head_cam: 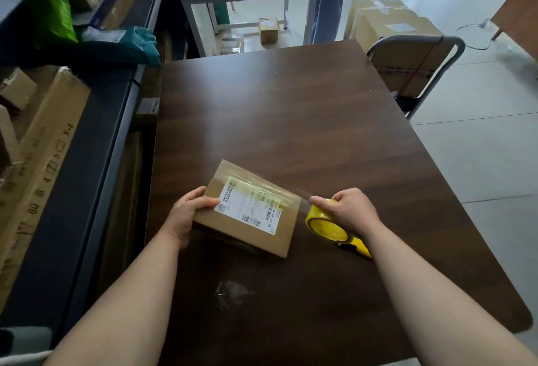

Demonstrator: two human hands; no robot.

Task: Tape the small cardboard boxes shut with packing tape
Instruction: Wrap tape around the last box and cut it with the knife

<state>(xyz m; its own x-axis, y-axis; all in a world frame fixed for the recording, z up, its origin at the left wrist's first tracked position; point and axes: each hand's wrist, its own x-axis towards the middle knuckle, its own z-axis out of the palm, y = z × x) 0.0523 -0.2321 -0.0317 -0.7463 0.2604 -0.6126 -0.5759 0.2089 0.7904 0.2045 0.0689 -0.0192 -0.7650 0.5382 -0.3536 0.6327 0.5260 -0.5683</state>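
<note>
Risk first: clear tape strip [302, 193] stretched btwn box [247, 211] and yellow tape dispenser [329, 224] could twist, wrinkle or stick to itself if right hand [353, 209] pulls off-line; box could skid if left hand [186, 214] eases off. Left fingers clamp box's left edge, right fingers wrapped round dispenser. Box lies flat on table [291, 109], near-centre, label [250, 205] up, long axis running far-left to near-right.

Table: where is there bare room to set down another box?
The whole far half of the table, beyond the box, is bare up to the chair. The right edge past the tape dispenser is free too. The near middle holds a crumpled tape scrap between the forearms.
</note>
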